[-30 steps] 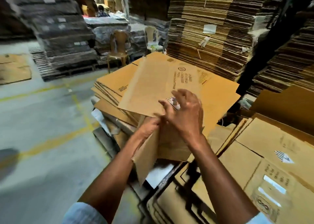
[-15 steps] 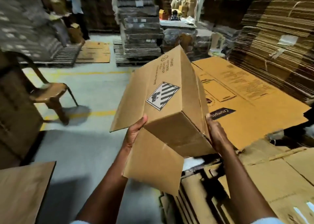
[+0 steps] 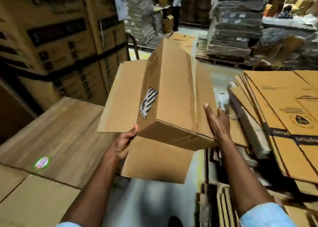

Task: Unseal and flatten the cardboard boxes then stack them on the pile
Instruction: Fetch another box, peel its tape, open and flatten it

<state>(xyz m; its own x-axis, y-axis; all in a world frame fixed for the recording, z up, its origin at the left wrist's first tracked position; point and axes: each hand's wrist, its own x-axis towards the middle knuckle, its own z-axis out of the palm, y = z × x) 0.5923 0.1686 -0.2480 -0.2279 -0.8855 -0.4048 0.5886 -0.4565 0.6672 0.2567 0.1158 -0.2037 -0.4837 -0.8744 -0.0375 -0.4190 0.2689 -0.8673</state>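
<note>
Head view: while the cardboard box (image 3: 168,96) is hanging mid-air, still boxed, its flaps are hanging open.
Left hand (image 3: 123,145): grip closing on the near lower corner.
Right hand (image 3: 217,123): fingers spread, palm pressing the side.
Pile (image 3: 275,116): lying flat just right.
Advice: push opposite corners inward, collapsing it evenly.

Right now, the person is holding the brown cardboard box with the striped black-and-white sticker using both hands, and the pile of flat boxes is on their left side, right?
Almost. Both the left hand and right hand do hold the brown cardboard box with the striped black-and-white sticker. But the head view shows the pile of flattened yellow-brown boxes on their right side, not their left.
</note>
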